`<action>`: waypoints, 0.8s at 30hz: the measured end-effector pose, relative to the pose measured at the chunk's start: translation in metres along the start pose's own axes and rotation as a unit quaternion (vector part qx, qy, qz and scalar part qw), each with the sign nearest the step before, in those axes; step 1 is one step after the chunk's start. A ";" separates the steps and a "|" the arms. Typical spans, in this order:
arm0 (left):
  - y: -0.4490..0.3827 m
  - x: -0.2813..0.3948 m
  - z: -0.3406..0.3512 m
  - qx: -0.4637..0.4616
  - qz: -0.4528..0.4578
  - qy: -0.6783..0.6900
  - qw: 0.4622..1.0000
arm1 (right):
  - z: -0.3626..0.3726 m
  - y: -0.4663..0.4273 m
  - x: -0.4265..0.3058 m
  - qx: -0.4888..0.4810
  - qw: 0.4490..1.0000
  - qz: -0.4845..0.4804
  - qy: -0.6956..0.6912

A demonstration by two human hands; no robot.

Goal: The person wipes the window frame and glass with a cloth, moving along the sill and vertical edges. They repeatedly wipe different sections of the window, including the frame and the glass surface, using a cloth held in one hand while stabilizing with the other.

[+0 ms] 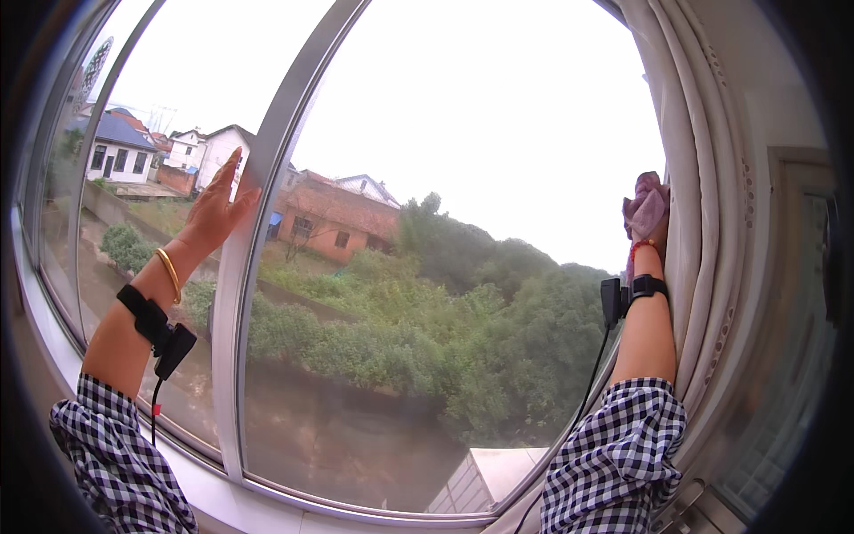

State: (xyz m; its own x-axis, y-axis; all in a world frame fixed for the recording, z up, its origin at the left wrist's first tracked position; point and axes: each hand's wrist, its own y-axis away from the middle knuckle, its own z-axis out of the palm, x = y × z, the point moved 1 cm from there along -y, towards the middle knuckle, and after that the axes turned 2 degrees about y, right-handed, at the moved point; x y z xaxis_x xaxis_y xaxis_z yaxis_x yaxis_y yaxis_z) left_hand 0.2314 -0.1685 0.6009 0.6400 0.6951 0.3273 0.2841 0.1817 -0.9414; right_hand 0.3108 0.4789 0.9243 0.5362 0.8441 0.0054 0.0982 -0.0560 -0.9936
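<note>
A large sliding window (427, 300) with metal frames fills the view before me. My left hand (217, 203) is raised at the left, fingers extended and thumb apart, holding nothing; its thumb overlaps the upright window frame bar (267, 153), though whether it touches cannot be told. My right hand (657, 230) is up at the window's right edge beside the curtain, mostly covered by a crumpled purple cloth (646, 203) that it holds. The fingers under the cloth are hidden. A gold bangle (169, 275) circles my left wrist, and a red bead bracelet (644, 247) my right.
A pale curtain (700, 220) hangs gathered along the right side, close to my right arm. The white window sill (267, 510) curves along the bottom. Black cables hang from the devices strapped to both forearms. Outside the glass are trees and houses.
</note>
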 end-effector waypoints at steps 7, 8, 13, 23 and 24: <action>-0.007 0.036 0.017 -0.137 -0.038 -0.073 0.987 | -0.056 -0.041 -0.113 0.176 0.949 -0.196 0.174; -0.001 0.042 0.018 -0.152 -0.049 -0.036 0.986 | -0.071 -0.048 -0.138 0.176 0.929 -0.199 0.258; 0.028 0.076 0.024 -0.168 -0.043 0.063 0.983 | -0.119 -0.008 -0.242 0.126 0.947 -0.201 -0.216; 0.030 0.073 0.040 0.005 0.232 -0.122 0.965 | -0.149 0.241 -0.289 0.087 0.786 -0.531 -0.306; 0.032 0.071 0.037 0.005 0.180 -0.080 0.980 | -0.145 0.234 -0.273 0.128 0.801 -0.508 -0.290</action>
State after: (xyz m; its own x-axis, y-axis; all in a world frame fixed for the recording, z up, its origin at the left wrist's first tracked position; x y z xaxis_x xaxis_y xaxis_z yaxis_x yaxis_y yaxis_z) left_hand 0.2594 -0.0879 0.5913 0.5768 0.8158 -0.0421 0.0524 -0.0884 -0.9947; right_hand 0.3090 0.1577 0.7064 -0.1982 0.4948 0.8461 0.0226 0.8653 -0.5007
